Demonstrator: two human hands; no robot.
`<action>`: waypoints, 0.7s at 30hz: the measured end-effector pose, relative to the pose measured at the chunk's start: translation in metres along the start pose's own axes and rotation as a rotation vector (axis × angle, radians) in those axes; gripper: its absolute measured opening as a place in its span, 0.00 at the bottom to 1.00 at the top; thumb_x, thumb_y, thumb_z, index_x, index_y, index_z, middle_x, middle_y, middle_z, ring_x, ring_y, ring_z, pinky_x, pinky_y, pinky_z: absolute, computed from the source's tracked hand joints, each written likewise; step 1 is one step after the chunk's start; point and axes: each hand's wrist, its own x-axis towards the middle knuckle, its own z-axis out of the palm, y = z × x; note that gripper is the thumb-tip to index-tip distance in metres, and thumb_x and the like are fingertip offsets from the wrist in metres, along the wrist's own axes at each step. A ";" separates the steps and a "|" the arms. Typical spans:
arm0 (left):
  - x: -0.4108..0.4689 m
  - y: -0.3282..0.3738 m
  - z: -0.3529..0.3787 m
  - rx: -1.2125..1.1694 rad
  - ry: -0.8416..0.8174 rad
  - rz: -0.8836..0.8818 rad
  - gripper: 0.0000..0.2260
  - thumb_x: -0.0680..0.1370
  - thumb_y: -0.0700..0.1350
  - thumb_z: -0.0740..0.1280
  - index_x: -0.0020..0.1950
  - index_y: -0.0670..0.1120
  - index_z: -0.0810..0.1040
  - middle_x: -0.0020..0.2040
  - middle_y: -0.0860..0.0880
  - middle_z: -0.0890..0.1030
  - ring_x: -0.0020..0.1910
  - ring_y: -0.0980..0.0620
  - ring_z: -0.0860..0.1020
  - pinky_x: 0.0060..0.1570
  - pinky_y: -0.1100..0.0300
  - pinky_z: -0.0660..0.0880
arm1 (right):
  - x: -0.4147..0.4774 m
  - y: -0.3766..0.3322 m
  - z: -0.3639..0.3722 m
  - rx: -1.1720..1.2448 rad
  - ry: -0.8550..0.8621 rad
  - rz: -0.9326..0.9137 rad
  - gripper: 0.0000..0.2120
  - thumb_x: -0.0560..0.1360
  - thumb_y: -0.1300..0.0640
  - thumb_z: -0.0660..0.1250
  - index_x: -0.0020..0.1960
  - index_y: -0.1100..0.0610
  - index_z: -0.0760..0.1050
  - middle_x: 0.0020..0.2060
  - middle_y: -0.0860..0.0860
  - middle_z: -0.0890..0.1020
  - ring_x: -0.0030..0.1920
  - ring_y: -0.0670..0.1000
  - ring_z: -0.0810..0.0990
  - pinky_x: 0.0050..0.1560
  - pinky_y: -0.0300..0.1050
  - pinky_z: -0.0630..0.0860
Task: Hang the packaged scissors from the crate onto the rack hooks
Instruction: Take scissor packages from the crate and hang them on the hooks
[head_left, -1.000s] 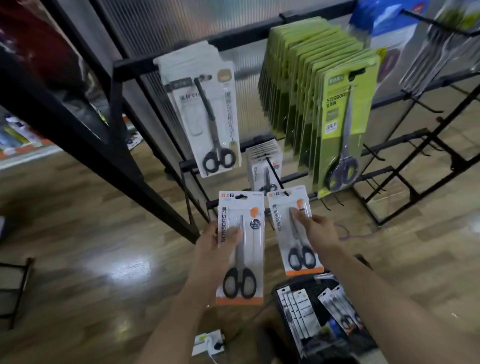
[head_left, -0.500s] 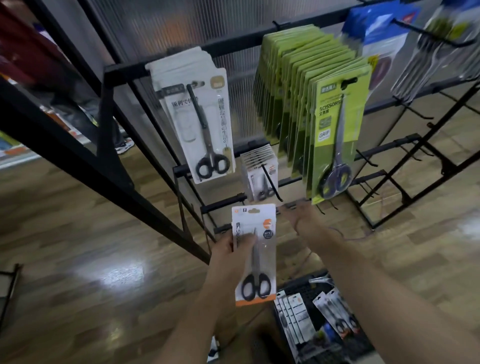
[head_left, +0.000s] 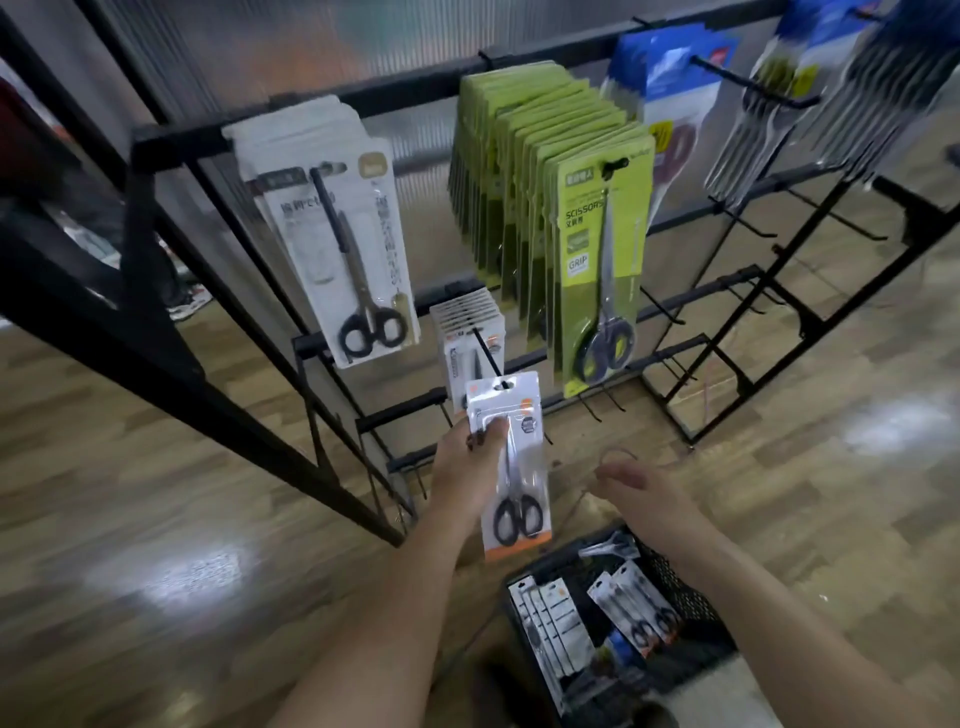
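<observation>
My left hand (head_left: 470, 462) grips a white and orange scissors pack (head_left: 511, 467) by its left edge, thumb on the front. The pack's hang hole sits at the tip of a black rack hook (head_left: 488, 358). Behind it on that hook hang several matching small packs (head_left: 467, 332). My right hand (head_left: 639, 491) hovers empty, fingers relaxed, to the right of the pack and above the black crate (head_left: 680, 582). The crate on the floor holds several more scissors packs (head_left: 636, 608).
The black wire rack (head_left: 395, 410) stands in front of me. On its upper hooks hang large white scissors packs (head_left: 337, 234) at left and a thick row of green ones (head_left: 597, 249) at centre. Bare hooks (head_left: 660, 312) stick out at lower right. Wooden floor surrounds the rack.
My right hand hung its pack on the hook, let go and drew back empty. My left hand raised its pack up to the hook's tip.
</observation>
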 end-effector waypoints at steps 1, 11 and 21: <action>0.004 -0.002 0.003 0.009 -0.001 0.011 0.08 0.84 0.55 0.65 0.56 0.55 0.81 0.48 0.57 0.83 0.44 0.61 0.79 0.42 0.63 0.74 | -0.002 0.004 -0.003 0.000 0.000 0.009 0.05 0.79 0.52 0.71 0.55 0.49 0.80 0.51 0.43 0.83 0.54 0.46 0.80 0.46 0.39 0.72; 0.014 -0.019 0.023 -0.003 0.032 -0.037 0.13 0.83 0.58 0.64 0.60 0.52 0.81 0.49 0.55 0.85 0.47 0.54 0.82 0.49 0.54 0.80 | -0.021 0.013 -0.016 0.013 -0.017 0.041 0.02 0.81 0.54 0.69 0.51 0.47 0.79 0.50 0.42 0.82 0.50 0.39 0.78 0.46 0.37 0.71; 0.054 0.006 0.022 -0.127 0.109 -0.117 0.15 0.85 0.54 0.63 0.68 0.48 0.73 0.59 0.47 0.81 0.50 0.48 0.79 0.46 0.60 0.75 | -0.043 0.011 -0.044 -0.015 0.048 0.087 0.07 0.80 0.50 0.70 0.57 0.49 0.80 0.52 0.42 0.82 0.50 0.38 0.76 0.47 0.38 0.70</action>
